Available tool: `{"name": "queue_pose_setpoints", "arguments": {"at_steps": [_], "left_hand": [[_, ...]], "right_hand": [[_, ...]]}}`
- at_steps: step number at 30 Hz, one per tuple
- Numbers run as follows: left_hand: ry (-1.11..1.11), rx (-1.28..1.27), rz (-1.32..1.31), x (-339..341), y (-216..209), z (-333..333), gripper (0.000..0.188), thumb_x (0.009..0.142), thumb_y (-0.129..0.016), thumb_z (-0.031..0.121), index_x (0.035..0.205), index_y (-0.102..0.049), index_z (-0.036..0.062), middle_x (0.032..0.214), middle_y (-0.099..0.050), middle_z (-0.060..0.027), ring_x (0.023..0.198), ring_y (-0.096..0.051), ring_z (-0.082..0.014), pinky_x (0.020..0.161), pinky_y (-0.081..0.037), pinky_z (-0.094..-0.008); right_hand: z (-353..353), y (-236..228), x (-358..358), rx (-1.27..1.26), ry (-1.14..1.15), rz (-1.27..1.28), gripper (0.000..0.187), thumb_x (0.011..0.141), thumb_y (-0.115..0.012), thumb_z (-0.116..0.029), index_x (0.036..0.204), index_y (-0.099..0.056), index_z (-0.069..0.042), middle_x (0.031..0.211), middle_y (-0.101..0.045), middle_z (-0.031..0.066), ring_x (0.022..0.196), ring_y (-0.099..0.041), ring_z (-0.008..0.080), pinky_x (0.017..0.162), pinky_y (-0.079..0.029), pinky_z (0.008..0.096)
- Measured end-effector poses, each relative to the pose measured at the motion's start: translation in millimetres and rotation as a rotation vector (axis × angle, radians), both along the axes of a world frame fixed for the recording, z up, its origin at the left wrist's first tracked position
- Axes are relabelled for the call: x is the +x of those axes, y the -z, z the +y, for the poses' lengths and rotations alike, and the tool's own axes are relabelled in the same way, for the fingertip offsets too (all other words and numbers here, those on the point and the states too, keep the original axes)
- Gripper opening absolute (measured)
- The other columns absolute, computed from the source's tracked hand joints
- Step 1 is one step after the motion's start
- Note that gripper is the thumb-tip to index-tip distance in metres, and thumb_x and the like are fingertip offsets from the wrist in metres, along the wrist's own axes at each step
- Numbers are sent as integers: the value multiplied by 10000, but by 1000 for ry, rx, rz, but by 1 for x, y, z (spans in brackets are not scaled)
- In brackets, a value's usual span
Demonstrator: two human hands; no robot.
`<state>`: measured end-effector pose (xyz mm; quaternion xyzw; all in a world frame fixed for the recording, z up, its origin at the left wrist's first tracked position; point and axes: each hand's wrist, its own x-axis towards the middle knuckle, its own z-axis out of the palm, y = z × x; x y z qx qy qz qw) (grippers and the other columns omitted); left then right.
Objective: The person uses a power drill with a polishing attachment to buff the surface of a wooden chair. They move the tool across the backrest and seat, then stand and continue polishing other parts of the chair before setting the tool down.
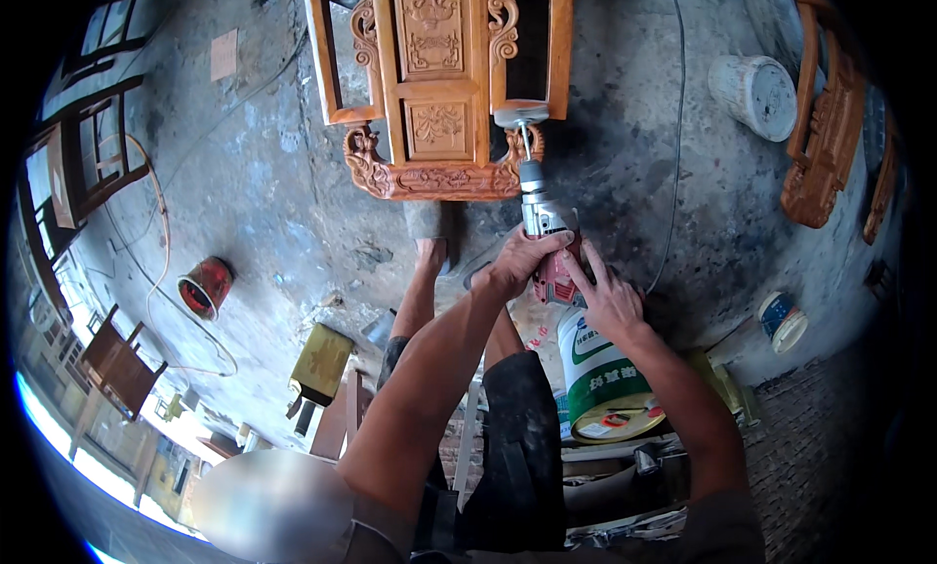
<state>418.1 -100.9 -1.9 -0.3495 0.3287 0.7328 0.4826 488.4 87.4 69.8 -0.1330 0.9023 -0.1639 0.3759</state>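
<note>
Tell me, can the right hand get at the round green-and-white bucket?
Probably yes: the right hand appears close to the bucket, and nothing visible seems to block the way.

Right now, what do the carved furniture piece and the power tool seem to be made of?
Carved furniture piece: apparently wood, orange-brown with slight sheen, judging by the relief carving; whether varnished, unclear. Power tool: front probably metal, from its silvery shine; red rear, likely plastic, from its slotted moulding.

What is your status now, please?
Left hand grips drill; right hand touches it. Disc at lower right of carved wooden frame. Cable on floor, right of drill.
</note>
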Motion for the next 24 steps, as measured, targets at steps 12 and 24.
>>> {"name": "queue_pose_setpoints", "arguments": {"at_steps": [12, 24], "left_hand": [[56, -12, 22, 20, -18, -8, 369, 889, -726, 320, 1104, -633, 34, 811, -664, -51, 576, -624, -146, 431, -513, -268], [-28, -114, 117, 21, -126, -95, 536, 876, -711, 213, 1332, -469, 67, 1160, -582, -57, 1076, -594, -193, 947, -510, -366]], "right_hand": [[3, -22, 2, 43, -171, 96, 885, 834, -591, -53, 1600, -234, -317, 1625, -189, 249, 771, -707, 331, 632, -619, 430], [-90, -79, 23, -176, -82, 163, 914, 847, -573, -29, 1617, -154, -289, 1613, -207, 275, 753, -697, 307, 559, -612, 404]]}}
